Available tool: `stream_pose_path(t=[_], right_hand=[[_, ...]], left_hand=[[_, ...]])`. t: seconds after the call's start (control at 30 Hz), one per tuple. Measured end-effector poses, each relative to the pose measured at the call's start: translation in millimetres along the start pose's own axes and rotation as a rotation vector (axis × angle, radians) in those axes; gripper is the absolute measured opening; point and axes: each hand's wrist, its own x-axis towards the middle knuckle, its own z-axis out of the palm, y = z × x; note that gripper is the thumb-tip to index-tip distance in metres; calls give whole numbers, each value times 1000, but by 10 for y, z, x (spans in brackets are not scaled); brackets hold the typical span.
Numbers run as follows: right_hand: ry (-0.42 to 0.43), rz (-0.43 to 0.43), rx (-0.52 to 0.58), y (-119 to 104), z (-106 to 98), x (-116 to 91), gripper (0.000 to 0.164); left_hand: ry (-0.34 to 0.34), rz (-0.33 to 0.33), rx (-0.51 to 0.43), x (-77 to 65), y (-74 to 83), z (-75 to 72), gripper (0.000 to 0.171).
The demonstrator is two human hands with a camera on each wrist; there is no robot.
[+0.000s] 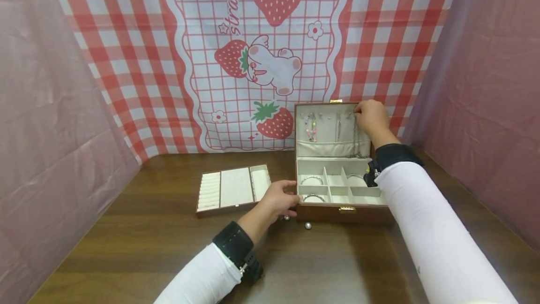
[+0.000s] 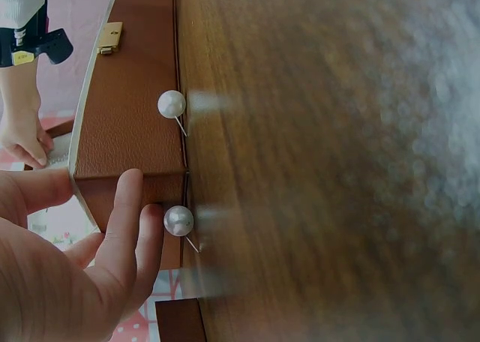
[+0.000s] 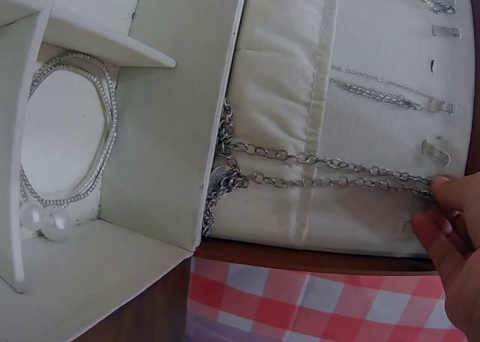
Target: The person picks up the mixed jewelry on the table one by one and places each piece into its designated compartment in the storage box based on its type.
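Note:
A brown jewelry box (image 1: 367,215) stands with its cream-lined lid (image 1: 328,128) raised. At the lid's upper right corner, my right hand (image 1: 373,118) pinches a silver chain necklace (image 3: 304,159) between thumb and fingertips, beside a small clear hook (image 3: 436,152). Two strands run down from the fingers, and the rest bunches at the lid's fabric pocket (image 3: 274,79). My left hand (image 1: 278,198) grips the box's front left corner, thumb over the rim and fingers against the outer side. Two pearl stud earrings (image 2: 172,103) lie on the table by that corner.
Left of the box lies a shallow tray (image 1: 236,186) with ring rolls. A beaded bracelet (image 1: 311,128) and a thin chain (image 3: 382,94) hang in the lid. Compartments hold silver bracelets (image 3: 112,124) and pearl earrings (image 3: 55,224). A checked cloth (image 1: 379,36) hangs behind.

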Motion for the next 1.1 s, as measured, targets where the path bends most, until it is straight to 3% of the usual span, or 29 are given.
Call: stream_pose_path(t=[0.13, 0.5, 0.67, 1.1], right_hand=[[-15, -24, -31, -15, -13, -19, 17], [81, -53, -75, 29, 64, -37, 14], [116, -138, -154, 10, 86, -14, 11], [11, -208, -115, 21, 20, -21, 15]], left_hand=[[1, 4, -12, 3, -9, 13, 56], [-7, -6, -12, 11, -10, 22, 56], [5, -15, -17, 13, -15, -3, 56], [-3, -8, -18, 5, -4, -4, 57]])
